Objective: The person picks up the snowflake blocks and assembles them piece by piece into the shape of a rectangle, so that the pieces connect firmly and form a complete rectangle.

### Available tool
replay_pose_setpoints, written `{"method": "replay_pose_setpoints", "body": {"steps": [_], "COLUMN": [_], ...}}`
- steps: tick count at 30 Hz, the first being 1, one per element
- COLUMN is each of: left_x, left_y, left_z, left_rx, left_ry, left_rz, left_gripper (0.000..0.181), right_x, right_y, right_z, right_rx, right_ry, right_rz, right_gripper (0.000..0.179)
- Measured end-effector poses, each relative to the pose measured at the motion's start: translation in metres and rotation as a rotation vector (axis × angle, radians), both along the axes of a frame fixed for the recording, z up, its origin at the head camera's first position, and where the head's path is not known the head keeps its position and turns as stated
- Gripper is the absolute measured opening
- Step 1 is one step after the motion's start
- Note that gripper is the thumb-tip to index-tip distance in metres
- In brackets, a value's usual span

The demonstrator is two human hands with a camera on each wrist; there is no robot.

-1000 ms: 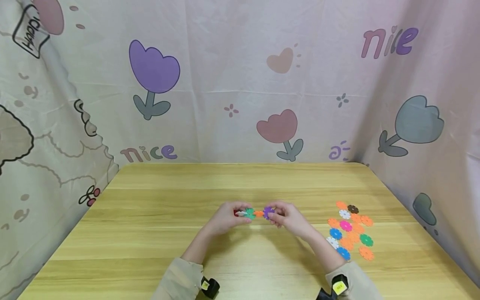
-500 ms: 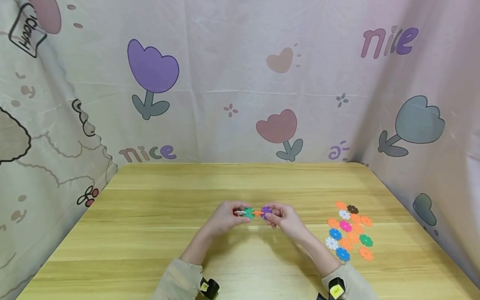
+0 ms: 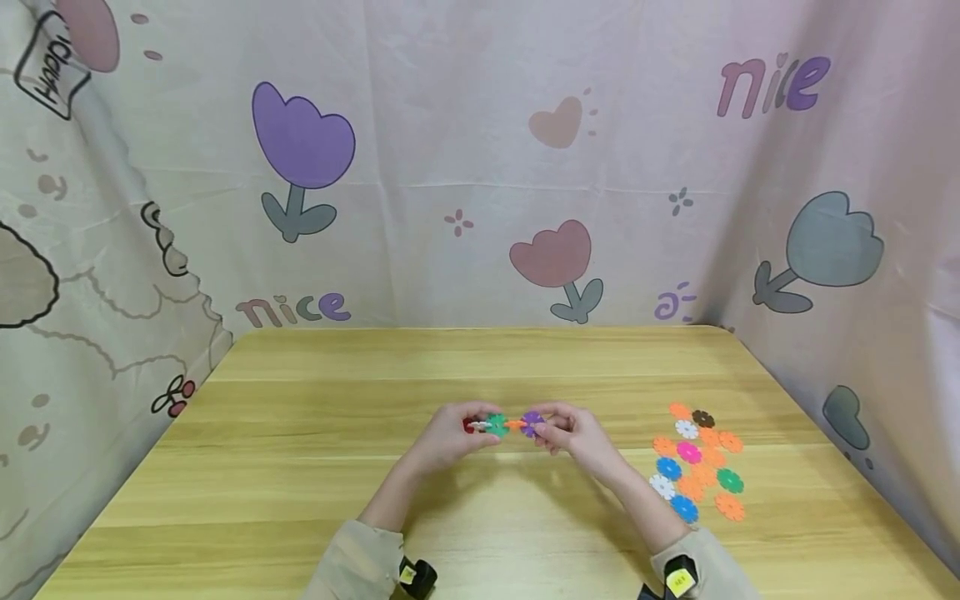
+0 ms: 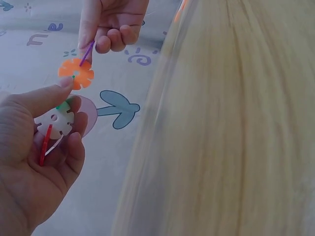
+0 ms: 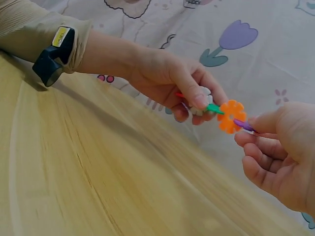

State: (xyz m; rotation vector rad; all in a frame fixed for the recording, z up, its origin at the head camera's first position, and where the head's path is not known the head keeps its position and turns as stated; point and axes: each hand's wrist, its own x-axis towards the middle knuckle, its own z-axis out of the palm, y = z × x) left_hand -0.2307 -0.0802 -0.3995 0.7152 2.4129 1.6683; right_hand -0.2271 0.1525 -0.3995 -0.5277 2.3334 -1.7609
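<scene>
Both hands hold a short chain of notched plastic discs above the table. In the left wrist view, the chain runs from a red disc (image 4: 45, 145) through a white disc (image 4: 63, 126) to an orange disc (image 4: 76, 81). A green disc (image 3: 497, 425) joins white to orange, and a purple disc (image 3: 529, 421) sits slotted at the orange one's far side. My left hand (image 3: 446, 435) pinches the green disc between thumb and fingers, with the red and white discs inside the palm. My right hand (image 3: 577, 437) pinches the purple disc, seen edge-on in both wrist views.
To the right on the wooden table (image 3: 315, 483) lies a loose group of flat discs: several orange (image 3: 730, 507), blue (image 3: 684, 508), white (image 3: 662, 487), pink (image 3: 689, 452), green (image 3: 731, 481) and brown (image 3: 702, 418). A printed curtain (image 3: 420, 125) hangs behind and at both sides.
The right forearm swings slightly left, then back right, while its fingers stay on the purple disc. The left hand keeps its hold, and the chain stays nearly in place.
</scene>
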Motion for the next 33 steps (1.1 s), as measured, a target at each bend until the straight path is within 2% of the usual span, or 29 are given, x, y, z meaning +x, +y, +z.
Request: {"method": "replay_pose_setpoints", "body": {"steps": [5,16,23,28,33], "left_x": [0.000,-0.001,-0.002,0.008,0.018], "left_y": [-0.001,-0.002,-0.004,-0.002,-0.001], "left_z": [0.000,0.001,0.003,0.017,0.033], "left_rx": [0.014,0.001,-0.015,-0.018,-0.013], "left_ry": [-0.020,-0.002,0.017,0.016,0.010], "left_rz": [0.019,0.024,0.020,0.014,0.001], "left_gripper": [0.033,0.033,0.034,0.031,0.029], "right_x": [0.001,0.008,0.009,0.006,0.003], "right_y": [0.015,0.073,0.110,0.138,0.160], "right_z": [0.000,-0.002,-0.002,-0.005,-0.011], "right_rx": [0.021,0.049,0.167,0.251,0.301], "right_ry": [0.030,0.034,0.089,0.102,0.057], "right_rz": [-0.058,-0.181,-0.288,-0.322,-0.324], "right_gripper": [0.040,0.045,0.045,0.046,0.045]}}
